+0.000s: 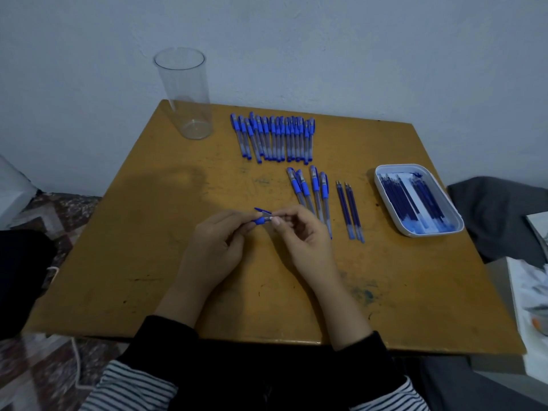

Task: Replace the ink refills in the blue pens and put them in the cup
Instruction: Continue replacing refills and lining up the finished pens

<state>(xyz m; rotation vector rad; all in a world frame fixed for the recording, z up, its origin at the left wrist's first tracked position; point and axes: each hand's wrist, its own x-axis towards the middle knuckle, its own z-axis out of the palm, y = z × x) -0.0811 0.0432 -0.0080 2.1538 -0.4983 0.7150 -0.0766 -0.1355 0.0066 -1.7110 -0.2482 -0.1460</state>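
Over the middle of the table both hands hold one blue pen [263, 218]. My left hand [218, 244] pinches its blue cap end, and my right hand [299, 235] grips the clear barrel, most of which is hidden in the fingers. A row of several blue pens [272, 137] lies at the back of the table. Several more pens [311, 194] lie just beyond my right hand. Two loose refills [350, 210] lie to their right. A tall clear cup [185, 93] stands empty at the back left corner.
A white tray [382, 185] with several dark blue refills sits near the right edge of the yellow-brown table [148, 232]. A wall rises close behind the table. Grey cloth and papers lie off the right side.
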